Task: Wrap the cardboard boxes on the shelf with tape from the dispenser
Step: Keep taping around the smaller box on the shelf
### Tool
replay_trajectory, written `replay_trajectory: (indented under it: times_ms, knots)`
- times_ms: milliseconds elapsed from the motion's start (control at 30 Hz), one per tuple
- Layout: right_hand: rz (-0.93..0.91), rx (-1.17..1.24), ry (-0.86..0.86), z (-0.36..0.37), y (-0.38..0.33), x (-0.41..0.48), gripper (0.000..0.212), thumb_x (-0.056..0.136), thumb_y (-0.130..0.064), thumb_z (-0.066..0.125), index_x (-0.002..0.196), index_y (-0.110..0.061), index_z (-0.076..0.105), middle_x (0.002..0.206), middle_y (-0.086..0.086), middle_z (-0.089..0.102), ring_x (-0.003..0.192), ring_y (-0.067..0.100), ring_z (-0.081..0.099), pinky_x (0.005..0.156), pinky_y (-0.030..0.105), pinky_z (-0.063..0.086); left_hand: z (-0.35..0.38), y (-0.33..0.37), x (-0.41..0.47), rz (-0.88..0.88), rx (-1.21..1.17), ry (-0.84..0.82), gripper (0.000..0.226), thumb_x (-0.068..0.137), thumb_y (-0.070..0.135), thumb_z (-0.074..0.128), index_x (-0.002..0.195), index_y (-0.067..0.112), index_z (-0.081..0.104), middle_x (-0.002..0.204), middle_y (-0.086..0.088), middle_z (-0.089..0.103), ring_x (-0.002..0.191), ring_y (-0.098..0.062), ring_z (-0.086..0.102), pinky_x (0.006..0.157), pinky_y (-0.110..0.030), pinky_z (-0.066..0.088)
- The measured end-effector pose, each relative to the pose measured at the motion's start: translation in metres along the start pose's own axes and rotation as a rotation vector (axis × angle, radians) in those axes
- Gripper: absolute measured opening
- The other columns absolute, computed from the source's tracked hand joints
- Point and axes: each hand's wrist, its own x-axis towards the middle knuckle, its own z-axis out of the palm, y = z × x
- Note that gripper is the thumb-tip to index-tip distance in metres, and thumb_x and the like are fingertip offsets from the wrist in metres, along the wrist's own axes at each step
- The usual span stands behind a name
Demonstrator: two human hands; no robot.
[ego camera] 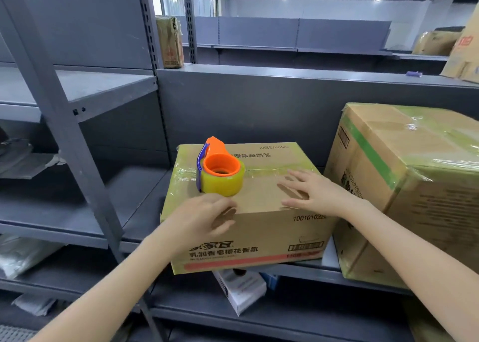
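The grey shelf (145, 186) is carrying two cardboard boxes side by side, the larger box (414, 199) sitting at the right with glossy tape bands on it. The smaller box (259, 233) is sitting just left of it. The right hand (316, 191) is lying flat on its top, fingers spread. The left hand (199, 217) is curling at its front top edge; whether it is pinching anything, I cannot tell. The orange tape dispenser (220, 170) is resting on that box, just beyond the left hand
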Motion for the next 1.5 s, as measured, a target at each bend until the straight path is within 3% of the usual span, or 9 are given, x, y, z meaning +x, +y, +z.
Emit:
replay_trajectory:
  times_ms: [167,367,533,600,800,900,1000,1200,1500]
  knots:
    - [0.039,0.031,-0.046,0.008,0.007,-0.004,0.082,0.069,-0.083,0.018,0.143,-0.051,0.012,0.158,-0.009,0.003,0.145,0.014,-0.003,0.118,0.040,-0.002,0.017,0.022,0.041,0.080,-0.055,-0.143,0.055,0.095,0.039,0.048,0.146,0.028,0.030,0.152,0.010,0.027,0.140,-0.005,0.021,0.109,-0.021,0.023]
    - [0.062,-0.114,0.072,0.011,-0.017,-0.026,0.091,0.063,-0.086,-0.003,0.143,-0.050,0.021,0.155,-0.009,0.021,0.139,0.017,0.020,0.112,0.039,0.015,0.012,-0.007,0.027,0.134,-0.198,-0.178,0.049,0.093,0.017,0.056,0.139,0.028,0.042,0.142,0.024,0.031,0.135,0.007,0.021,0.109,-0.011,0.018]
    - [-0.007,-0.020,0.062,0.017,-0.064,-0.052,0.083,0.065,-0.082,0.007,0.139,-0.052,0.029,0.153,-0.011,0.026,0.121,0.018,0.027,0.106,0.036,0.016,-0.005,-0.053,-0.002,0.005,-0.299,-0.209,0.073,0.087,-0.009,0.054,0.116,0.057,0.044,0.119,0.055,0.035,0.121,0.030,0.020,0.102,0.000,0.020]
    - [-0.036,0.015,0.059,0.016,-0.071,-0.050,0.076,0.070,-0.083,0.017,0.137,-0.052,0.032,0.150,-0.011,0.030,0.119,0.017,0.028,0.106,0.037,0.017,-0.010,-0.055,-0.007,-0.033,-0.281,-0.210,0.071,0.087,-0.010,0.051,0.117,0.054,0.045,0.126,0.045,0.038,0.123,0.026,0.022,0.107,-0.007,0.021]
    - [-0.002,0.052,0.022,0.010,-0.041,-0.016,0.050,0.090,-0.062,0.037,0.138,-0.049,0.034,0.153,-0.008,0.023,0.139,0.023,0.013,0.113,0.047,0.012,-0.017,0.006,0.004,-0.081,-0.058,-0.133,0.036,0.091,0.037,0.045,0.126,0.030,0.054,0.130,0.015,0.055,0.115,-0.006,0.053,0.094,-0.029,0.046]
    - [0.083,0.031,0.010,0.013,-0.022,0.006,0.052,0.090,-0.065,0.033,0.140,-0.051,0.027,0.158,-0.007,0.006,0.145,0.024,0.002,0.115,0.048,0.006,-0.001,0.063,0.024,-0.093,0.036,-0.250,0.087,0.073,0.078,0.025,0.137,0.023,0.042,0.142,0.005,0.044,0.126,-0.018,0.044,0.102,-0.038,0.039]
    - [0.095,0.021,0.028,0.018,-0.013,0.015,0.048,0.093,-0.060,0.028,0.141,-0.051,0.025,0.158,-0.005,0.010,0.145,0.022,0.006,0.116,0.043,0.006,0.017,0.102,0.043,-0.160,0.101,-0.356,0.107,0.071,0.085,0.030,0.150,0.014,0.014,0.157,-0.005,0.009,0.143,-0.030,0.010,0.112,-0.058,0.007]
    - [0.075,0.003,0.068,0.014,-0.017,-0.001,0.043,0.096,-0.055,0.027,0.139,-0.052,0.028,0.155,-0.006,0.022,0.142,0.020,0.019,0.115,0.039,0.017,0.014,0.101,0.042,-0.108,0.111,-0.385,0.087,0.084,0.055,0.047,0.150,0.012,0.009,0.158,-0.008,0.006,0.143,-0.037,0.004,0.109,-0.064,0.007]
    - [-0.122,-0.198,0.078,0.013,-0.068,-0.032,0.077,0.071,-0.080,0.013,0.143,-0.052,0.010,0.138,0.001,0.036,0.125,0.020,0.028,0.106,0.033,0.016,-0.035,-0.015,-0.022,-0.117,-0.081,-0.548,0.080,0.084,0.024,0.053,0.144,0.047,0.005,0.154,0.020,-0.005,0.141,-0.004,-0.016,0.116,-0.041,-0.011]
